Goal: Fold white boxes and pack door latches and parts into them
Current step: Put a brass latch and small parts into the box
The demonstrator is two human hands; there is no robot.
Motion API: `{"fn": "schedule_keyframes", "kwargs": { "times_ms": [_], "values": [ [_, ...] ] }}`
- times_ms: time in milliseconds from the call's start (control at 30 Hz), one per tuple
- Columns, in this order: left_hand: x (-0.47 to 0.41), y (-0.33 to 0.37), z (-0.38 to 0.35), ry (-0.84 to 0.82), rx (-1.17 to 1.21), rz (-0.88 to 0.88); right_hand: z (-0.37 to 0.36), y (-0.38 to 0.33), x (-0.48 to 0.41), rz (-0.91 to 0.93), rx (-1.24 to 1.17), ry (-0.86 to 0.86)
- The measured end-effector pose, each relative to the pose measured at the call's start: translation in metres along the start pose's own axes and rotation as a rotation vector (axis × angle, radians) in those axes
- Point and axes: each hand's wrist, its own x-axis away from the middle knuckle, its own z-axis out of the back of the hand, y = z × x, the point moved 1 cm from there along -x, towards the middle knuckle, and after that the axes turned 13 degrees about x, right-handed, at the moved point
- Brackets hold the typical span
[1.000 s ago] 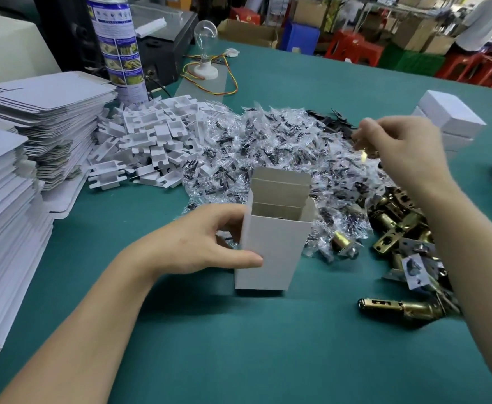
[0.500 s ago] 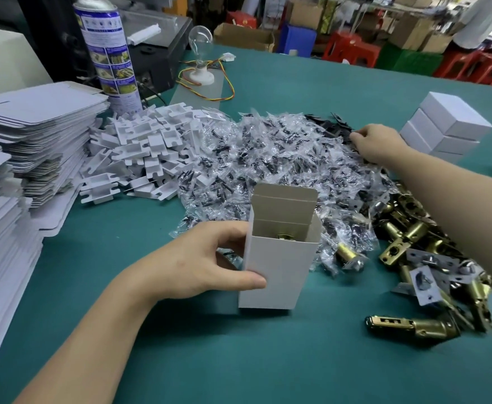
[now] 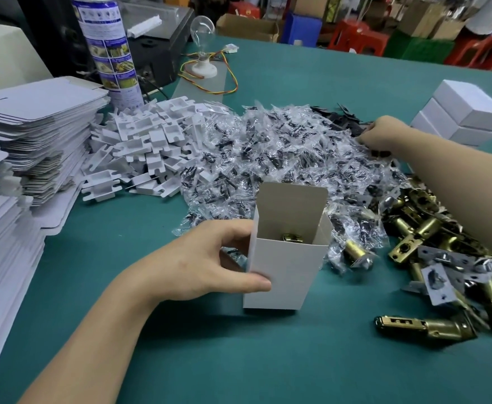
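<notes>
Upright open box [image 3: 282, 266] gripped by left hand [image 3: 198, 263]; right hand [image 3: 384, 135] among bagged parts [image 3: 268, 147].

Left grip [image 3: 198, 263] clasped, right grip [image 3: 381, 135] outstretched, curled.

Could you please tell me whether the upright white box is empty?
Not empty: a brass latch part shows inside the white box, whose top flap stands open.

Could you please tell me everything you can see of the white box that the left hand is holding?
The white box looks like thin card, white outside and grey-brown inside. It stands upright on the green table, top open, its lid flap raised at the far side. A brass latch shows inside. The left hand grips its left side, thumb on the front face. The pile of clear bags lies just behind it.
</notes>
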Motion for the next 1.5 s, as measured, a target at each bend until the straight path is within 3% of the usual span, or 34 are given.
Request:
{"fn": "schedule_keyframes", "kwargs": {
  "times_ms": [167,333,667,1233,1500],
  "values": [
    [0.000,0.001,-0.001,0.004,0.005,-0.004,0.006,0.004,0.003,-0.037,-0.244,0.018],
    [0.000,0.001,-0.001,-0.002,0.015,-0.004,0.029,-0.005,0.006,0.067,-0.386,0.051],
    [0.000,0.001,0.000,0.002,0.019,-0.004,0.009,0.006,-0.011,0.100,0.063,0.095],
    [-0.001,0.005,-0.003,-0.010,0.041,-0.032,-0.005,-0.011,-0.045,0.186,0.187,0.075],
    [0.000,0.007,-0.003,-0.016,0.057,-0.028,0.007,-0.004,-0.041,0.166,0.118,0.028]
  ]
}}
